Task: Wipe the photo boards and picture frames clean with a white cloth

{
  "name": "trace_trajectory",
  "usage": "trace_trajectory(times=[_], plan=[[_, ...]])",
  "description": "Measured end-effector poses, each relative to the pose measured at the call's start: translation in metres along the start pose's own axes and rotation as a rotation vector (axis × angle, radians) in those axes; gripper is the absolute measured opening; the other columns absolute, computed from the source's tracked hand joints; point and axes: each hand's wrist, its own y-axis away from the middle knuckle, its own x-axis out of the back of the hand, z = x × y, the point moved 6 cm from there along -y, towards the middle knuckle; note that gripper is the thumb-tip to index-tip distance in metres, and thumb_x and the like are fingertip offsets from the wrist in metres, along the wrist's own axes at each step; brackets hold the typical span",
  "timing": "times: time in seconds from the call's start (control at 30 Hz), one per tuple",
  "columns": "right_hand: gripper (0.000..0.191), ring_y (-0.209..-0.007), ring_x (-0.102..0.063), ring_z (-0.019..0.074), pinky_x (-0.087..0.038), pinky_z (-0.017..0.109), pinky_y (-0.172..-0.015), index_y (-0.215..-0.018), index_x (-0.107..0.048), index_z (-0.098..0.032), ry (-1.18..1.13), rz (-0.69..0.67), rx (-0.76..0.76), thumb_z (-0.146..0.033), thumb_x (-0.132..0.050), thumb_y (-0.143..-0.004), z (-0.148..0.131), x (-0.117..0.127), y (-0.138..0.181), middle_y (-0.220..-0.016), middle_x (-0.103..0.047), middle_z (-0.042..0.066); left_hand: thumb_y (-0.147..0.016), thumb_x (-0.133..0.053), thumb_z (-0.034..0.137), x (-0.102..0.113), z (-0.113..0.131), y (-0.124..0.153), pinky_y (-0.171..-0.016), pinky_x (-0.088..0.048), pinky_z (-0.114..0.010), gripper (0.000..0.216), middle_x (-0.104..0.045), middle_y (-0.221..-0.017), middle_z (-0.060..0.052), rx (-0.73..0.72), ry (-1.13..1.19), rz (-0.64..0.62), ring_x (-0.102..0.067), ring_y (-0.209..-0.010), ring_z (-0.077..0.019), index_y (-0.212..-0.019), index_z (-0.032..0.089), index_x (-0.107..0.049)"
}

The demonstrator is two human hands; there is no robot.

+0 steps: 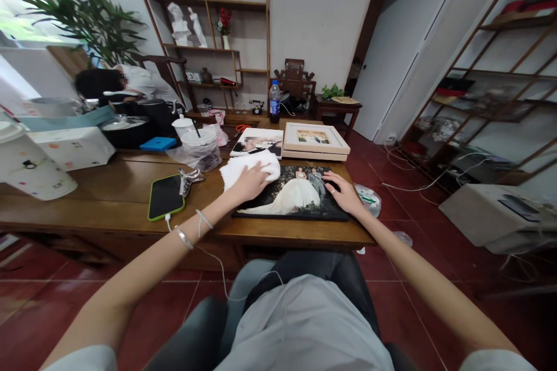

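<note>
A dark photo print (289,194) of a couple in wedding dress and suit lies flat near the table's front edge. At its left end, my left hand (252,182) grips a bunched white cloth (232,171), with the fingers bent over it and pressing down. The cloth covers the print's upper left corner. My right hand (343,192) lies on the right end of the print, fingers apart and holding nothing. Just behind the print are a cream picture frame (317,145) and a white-bordered photo (256,144).
Left on the wooden table (117,182) are a charging phone (166,197), a lidded plastic cup (199,148), a tissue box (72,148) and a large paper cup (37,162). A bottle (274,101) stands behind the frame. A person (143,81) leans over at the far left.
</note>
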Motion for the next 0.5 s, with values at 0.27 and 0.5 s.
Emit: trace_trajectory(times=[0.27, 0.5], plan=[[0.027, -0.129, -0.047, 0.0247, -0.032, 0.049, -0.111, -0.106, -0.069, -0.024, -0.04, 0.013, -0.021, -0.029, -0.054, -0.084, 0.008, -0.002, -0.002, -0.128, -0.061, 0.008, -0.095, -0.035, 0.023, -0.006, -0.006, 0.006, -0.105, -0.032, -0.055, 0.033, -0.035, -0.15, -0.008, -0.017, -0.008, 0.051, -0.026, -0.139, -0.0316, -0.11, 0.017, -0.064], [0.026, -0.129, -0.047, 0.0245, -0.031, 0.049, -0.112, -0.106, -0.069, -0.024, -0.051, 0.008, -0.009, -0.027, -0.054, -0.084, 0.008, -0.003, -0.002, -0.128, -0.061, 0.007, -0.092, -0.039, 0.016, 0.007, 0.032, 0.062, -0.106, -0.031, -0.058, 0.032, -0.032, -0.151, -0.008, -0.062, -0.026, -0.026, -0.025, -0.14, -0.0344, -0.11, 0.017, -0.065]])
